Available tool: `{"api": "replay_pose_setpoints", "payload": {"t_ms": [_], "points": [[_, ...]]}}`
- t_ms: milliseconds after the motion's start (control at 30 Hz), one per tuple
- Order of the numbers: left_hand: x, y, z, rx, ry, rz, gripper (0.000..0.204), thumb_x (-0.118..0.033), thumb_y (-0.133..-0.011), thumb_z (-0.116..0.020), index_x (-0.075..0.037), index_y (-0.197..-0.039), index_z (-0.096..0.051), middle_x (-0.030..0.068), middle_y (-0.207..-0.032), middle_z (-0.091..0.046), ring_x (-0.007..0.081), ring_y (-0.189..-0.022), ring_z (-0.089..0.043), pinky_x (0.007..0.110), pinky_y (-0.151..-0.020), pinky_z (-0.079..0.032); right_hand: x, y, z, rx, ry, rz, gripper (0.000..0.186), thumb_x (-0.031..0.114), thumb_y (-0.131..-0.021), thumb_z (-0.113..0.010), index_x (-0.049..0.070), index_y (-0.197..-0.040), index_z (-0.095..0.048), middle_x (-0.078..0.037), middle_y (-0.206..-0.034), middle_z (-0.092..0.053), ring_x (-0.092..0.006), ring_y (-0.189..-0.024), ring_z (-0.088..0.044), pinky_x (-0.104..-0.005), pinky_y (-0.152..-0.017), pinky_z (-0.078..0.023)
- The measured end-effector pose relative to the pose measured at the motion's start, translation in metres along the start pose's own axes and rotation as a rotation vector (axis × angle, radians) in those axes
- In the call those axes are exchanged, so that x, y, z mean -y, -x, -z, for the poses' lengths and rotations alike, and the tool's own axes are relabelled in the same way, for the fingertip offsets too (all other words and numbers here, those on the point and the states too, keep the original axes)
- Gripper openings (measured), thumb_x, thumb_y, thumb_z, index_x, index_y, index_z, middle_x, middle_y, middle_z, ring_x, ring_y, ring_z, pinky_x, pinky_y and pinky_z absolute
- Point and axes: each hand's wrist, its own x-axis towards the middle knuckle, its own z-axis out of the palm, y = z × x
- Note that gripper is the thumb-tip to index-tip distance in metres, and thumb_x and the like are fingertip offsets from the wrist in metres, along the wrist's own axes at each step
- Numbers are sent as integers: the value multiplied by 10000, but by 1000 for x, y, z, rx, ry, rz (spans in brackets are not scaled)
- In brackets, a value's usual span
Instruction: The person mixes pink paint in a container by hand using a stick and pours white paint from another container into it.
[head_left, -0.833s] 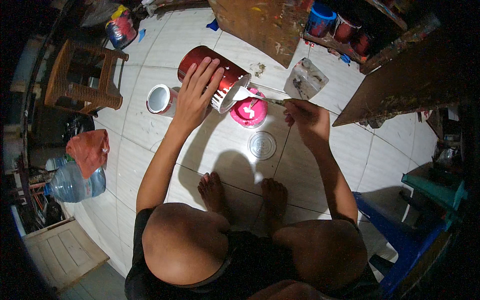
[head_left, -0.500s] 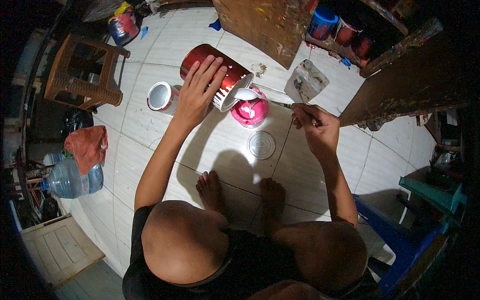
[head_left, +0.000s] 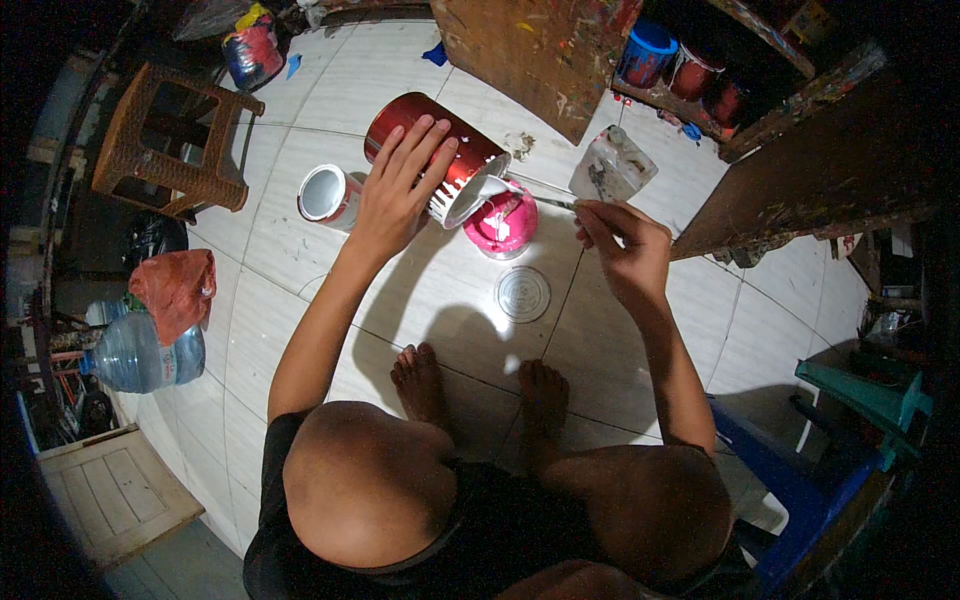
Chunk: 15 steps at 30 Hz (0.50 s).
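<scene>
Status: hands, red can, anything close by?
Left hand holding tilted red can. Right hand pinching white-tipped utensil at can's mouth. Pink container, silver disc close by.

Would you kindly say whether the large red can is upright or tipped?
Tipped: the left hand holds the red can slanted, its mouth angled toward the pink pot. How full, I cannot tell.

Bright light from above pools on the white tiled floor [head_left: 275, 240]; a soft rounded shadow [head_left: 465, 340] falls before the bare feet [head_left: 422, 390]; the metallic red paint can [head_left: 430, 125] shines; the surroundings sink into grainy darkness; straight edges bow near the rim.
</scene>
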Motion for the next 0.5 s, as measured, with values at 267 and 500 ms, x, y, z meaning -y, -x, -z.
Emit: {"api": "replay_pose_setpoints", "payload": {"t_ms": [267,500], "points": [[-4,-3,4,-11,19,1,675,-15,-764,-657,-49,-1427,-538,132,-1533,-488,307,-1442,-438,487,-1207,-316,-34,-52,-53,15,319,607,184,59,-953,-648,35,-1118,-726,-126,-957,-743,-239,-812,-733,-334,-740,-596],[-6,-2,0,-20,34,31,707,24,-744,-671,-44,-1434,-532,138,-1525,-497,312,-1437,-444,490,-1207,-316,-38,-52,-80,77,285,382,175,107,-930,-648,-25,-1002,-736,-169,-868,-743,-242,-685,-727,-362,-664,-601]]}}
